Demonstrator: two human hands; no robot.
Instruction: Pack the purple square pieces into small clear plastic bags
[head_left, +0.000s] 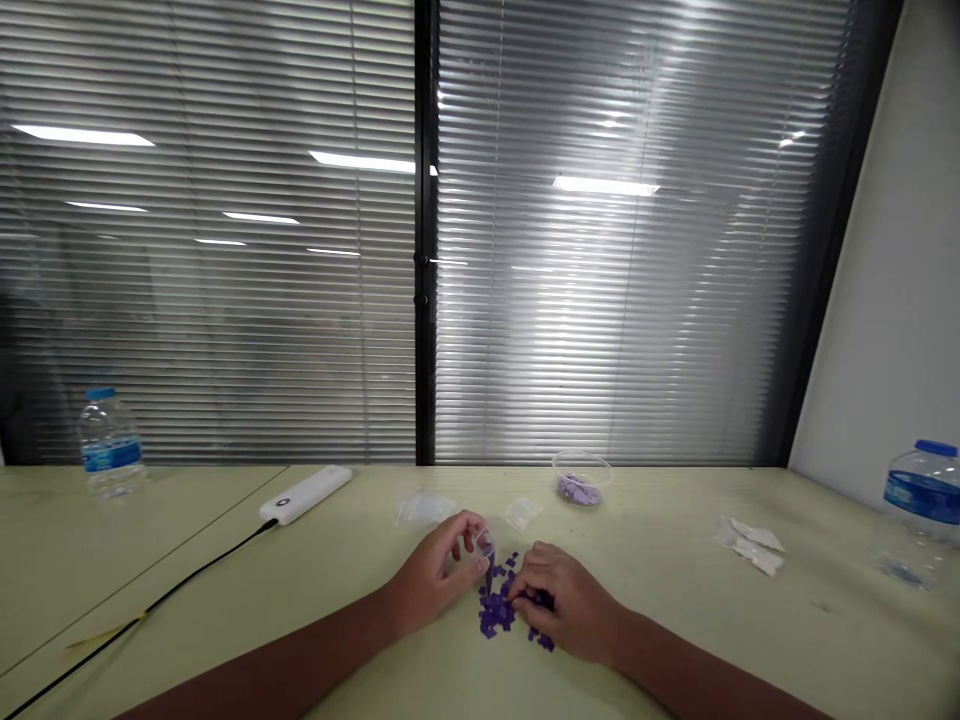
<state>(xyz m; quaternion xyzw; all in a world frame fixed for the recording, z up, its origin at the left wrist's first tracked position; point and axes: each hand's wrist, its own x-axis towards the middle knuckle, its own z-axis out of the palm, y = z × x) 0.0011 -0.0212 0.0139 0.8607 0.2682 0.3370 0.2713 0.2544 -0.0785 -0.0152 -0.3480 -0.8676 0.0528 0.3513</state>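
My left hand (431,575) holds a small clear plastic cup (484,546) upright between fingers and thumb, just above a scattered pile of small flat purple pieces (494,610) on the table. My right hand (564,605) sits curled at the pile's right side, its fingertips pinched down on some of the purple pieces. Those fingertips hide what lies directly under them. Behind the hands stands a clear round bowl (582,478) with pale lilac pieces inside.
The pale green table (660,620) ends at window blinds. On it are a white power bank (306,494) with a black cable, water bottles (111,445) (921,500), clear plastic bags (425,508) (523,513), and white packets (751,546).
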